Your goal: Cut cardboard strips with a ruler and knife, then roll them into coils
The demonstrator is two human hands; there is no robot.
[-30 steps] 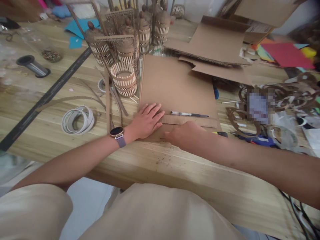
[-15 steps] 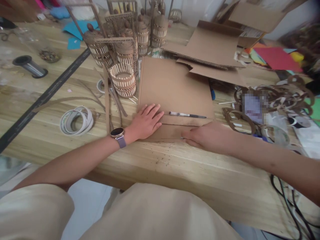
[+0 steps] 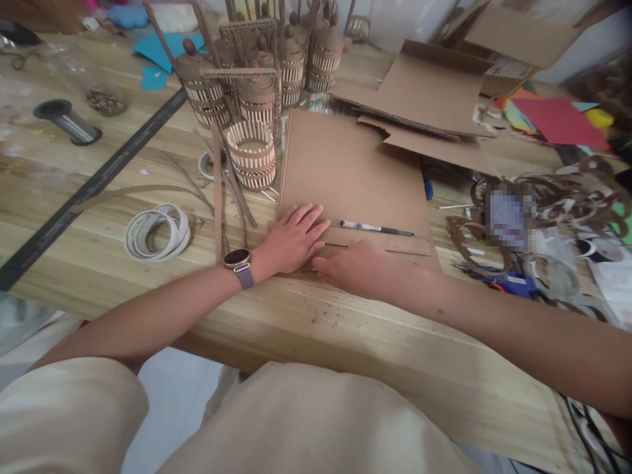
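My left hand [image 3: 291, 240] lies flat with fingers spread on the near left corner of a brown cardboard sheet [image 3: 345, 171]; a watch [image 3: 237, 259] is on that wrist. My right hand [image 3: 355, 270] rests at the sheet's near edge just right of the left hand, its fingers drawn together and pointing left; what they hold is hidden. A narrow cardboard strip [image 3: 395, 242] runs along the sheet's near side, and a pen [image 3: 378, 228] lies just beyond it.
Cardboard-and-stick lanterns [image 3: 251, 155] stand left of the sheet. Rolls of tape [image 3: 157, 232] and a long black bar [image 3: 99, 184] lie further left. Flattened boxes [image 3: 429, 85], cardboard rings [image 3: 567, 197], coloured paper [image 3: 557, 122] and a blue tool [image 3: 508, 283] crowd the right.
My right hand slid right along the sheet's near edge, then came back left close to my left hand. My left hand stayed flat in place.
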